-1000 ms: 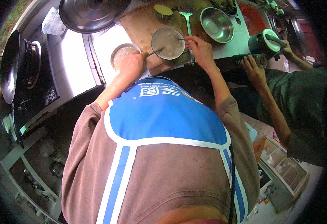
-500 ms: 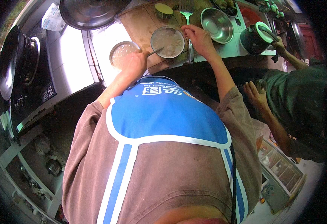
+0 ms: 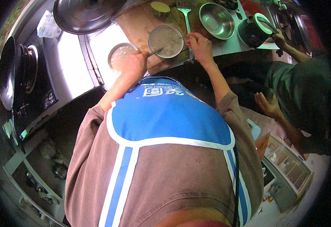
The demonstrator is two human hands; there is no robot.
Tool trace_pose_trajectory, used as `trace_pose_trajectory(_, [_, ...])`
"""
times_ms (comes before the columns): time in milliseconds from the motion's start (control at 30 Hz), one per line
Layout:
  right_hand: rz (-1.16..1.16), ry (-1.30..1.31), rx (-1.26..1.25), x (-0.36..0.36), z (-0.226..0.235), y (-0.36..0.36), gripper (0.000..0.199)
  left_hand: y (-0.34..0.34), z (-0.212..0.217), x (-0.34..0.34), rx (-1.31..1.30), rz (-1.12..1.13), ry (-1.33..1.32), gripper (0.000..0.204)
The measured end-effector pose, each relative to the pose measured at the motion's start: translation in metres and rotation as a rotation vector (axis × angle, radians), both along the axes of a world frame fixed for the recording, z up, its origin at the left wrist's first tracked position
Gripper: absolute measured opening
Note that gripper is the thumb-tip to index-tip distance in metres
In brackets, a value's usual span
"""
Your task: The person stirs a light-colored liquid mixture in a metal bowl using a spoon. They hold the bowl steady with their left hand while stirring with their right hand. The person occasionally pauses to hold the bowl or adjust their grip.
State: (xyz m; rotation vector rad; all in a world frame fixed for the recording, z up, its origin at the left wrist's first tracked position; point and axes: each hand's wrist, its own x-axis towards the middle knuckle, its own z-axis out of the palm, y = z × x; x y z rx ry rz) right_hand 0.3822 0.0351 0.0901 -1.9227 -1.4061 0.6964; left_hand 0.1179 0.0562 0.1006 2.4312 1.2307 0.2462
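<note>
My left hand (image 3: 134, 65) is closed around a thin metal utensil (image 3: 155, 52), whose end reaches over the rim into a round bowl (image 3: 149, 41) of cloudy, pale liquid. The submerged end is hidden, so its kind does not show. Just behind and left of that hand is another bowl (image 3: 110, 53) with whitish contents, partly covered by the hand. At the right side of the middle bowl, my right hand (image 3: 200, 45) has its fingers pinched together. What they hold is too small to make out. A slotted spatula (image 3: 188, 23) lies beside and partly behind these fingers.
An empty steel basin (image 3: 217, 22) stands to the right. Beyond it, a person's hand (image 3: 278, 38) holds a dark pot (image 3: 254, 31). A large dark lid (image 3: 84, 17) lies at the back left, near a black pan (image 3: 7, 73). A round yellowish-topped container (image 3: 160, 7) is behind the bowls.
The view has shifted slightly, moving the counter items up and left. My right hand sits a little lower beside the bowl. My left hand keeps its grip. The other person's lower hand has moved.
</note>
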Motion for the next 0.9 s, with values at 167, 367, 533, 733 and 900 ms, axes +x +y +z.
trace_pose_trajectory(167, [0.127, -0.104, 0.071, -0.01, 0.007, -0.003, 0.022, 0.001, 0.001, -0.003, 0.013, -0.021, 0.003, 0.019])
trace_pose_trajectory(367, [0.381, -0.221, 0.159, -0.024, 0.046, 0.008, 0.019, 0.0, 0.008, -0.006, -0.007, 0.004, -0.006, 0.019])
trace_pose_trajectory(533, [0.41, -0.321, 0.171, -0.02, 0.052, 0.022, 0.02, -0.003, 0.01, -0.008, -0.011, 0.014, 0.038, 0.018])
trace_pose_trajectory(733, [0.296, -0.296, 0.083, -0.002, 0.042, 0.021, 0.023, -0.005, 0.015, -0.008, -0.007, 0.03, 0.051, 0.016])
trace_pose_trajectory(900, [0.155, -0.205, 0.043, 0.003, 0.025, 0.003, 0.023, -0.005, 0.011, -0.007, 0.005, 0.03, 0.06, 0.016])
